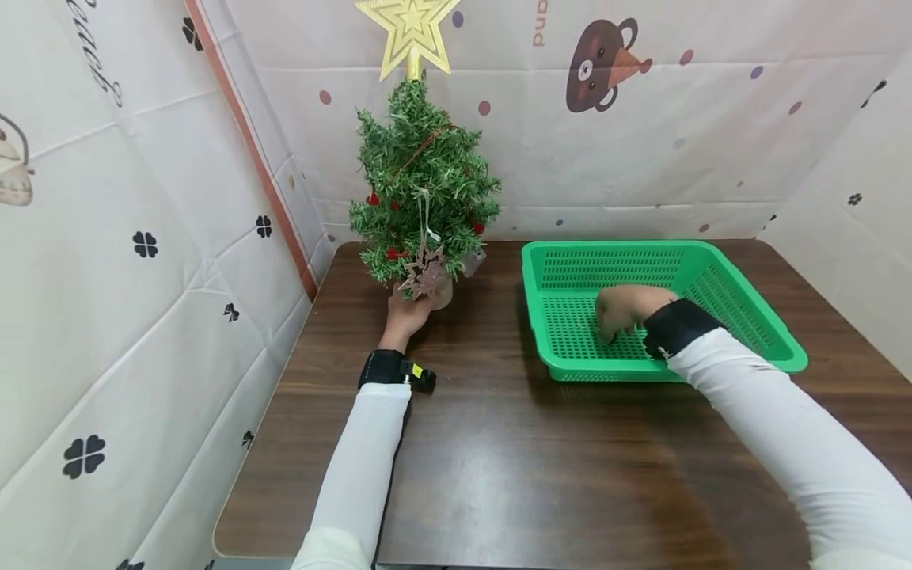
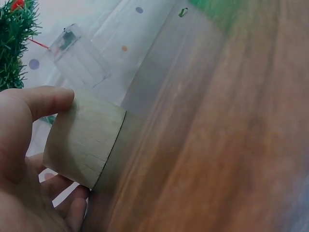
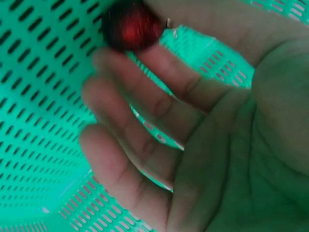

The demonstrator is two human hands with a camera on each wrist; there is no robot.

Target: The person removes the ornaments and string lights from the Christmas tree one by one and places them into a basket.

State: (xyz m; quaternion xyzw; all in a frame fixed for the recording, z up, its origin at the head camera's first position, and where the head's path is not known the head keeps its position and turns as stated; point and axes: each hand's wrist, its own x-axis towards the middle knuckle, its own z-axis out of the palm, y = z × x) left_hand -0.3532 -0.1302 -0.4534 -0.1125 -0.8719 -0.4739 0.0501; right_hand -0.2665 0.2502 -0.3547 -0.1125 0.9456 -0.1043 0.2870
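A small Christmas tree (image 1: 427, 174) stands at the back left, with a gold star (image 1: 412, 28) on top and a pinkish star ornament (image 1: 425, 273) hanging low on its front. My left hand (image 1: 406, 317) grips the tree's round wooden base (image 2: 87, 140), thumb on one side and fingers curled round the other. Inside the green basket (image 1: 606, 374), my right hand (image 1: 628, 307) reaches down toward the bottom. There it pinches a shiny red bauble (image 3: 133, 29) between thumb and fingertips, as the right wrist view shows; the head view hides the bauble behind the hand.
A clear plastic battery box (image 2: 79, 55) with a red wire sits beside the tree base. The brown wooden table (image 1: 499, 467) extends in front of the tree and basket. Patterned white sheets (image 1: 698, 142) hang behind and at both sides.
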